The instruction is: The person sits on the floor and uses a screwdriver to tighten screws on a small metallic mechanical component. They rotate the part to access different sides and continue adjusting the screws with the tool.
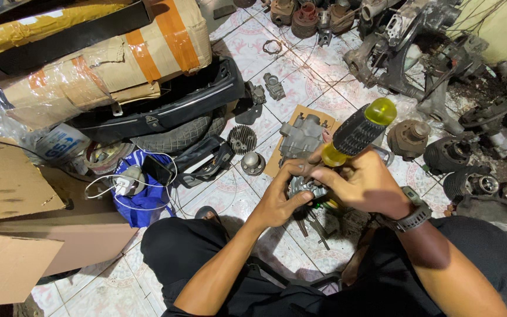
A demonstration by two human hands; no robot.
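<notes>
My right hand grips a screwdriver with a black ribbed handle and yellow ends, its handle pointing up and away. The tip is hidden behind my fingers. My left hand is closed around a small grey metal engine part held just above the tiled floor. Both hands meet over this part. A dark watch sits on my right wrist. Just beyond my hands, a grey engine casing rests on a piece of cardboard.
Loose tools lie on the floor below my hands. A finned cylinder head and a domed piston lie left. Engine cylinders and casings crowd the right and far side. Tyre, taped boxes and a blue bag stand left.
</notes>
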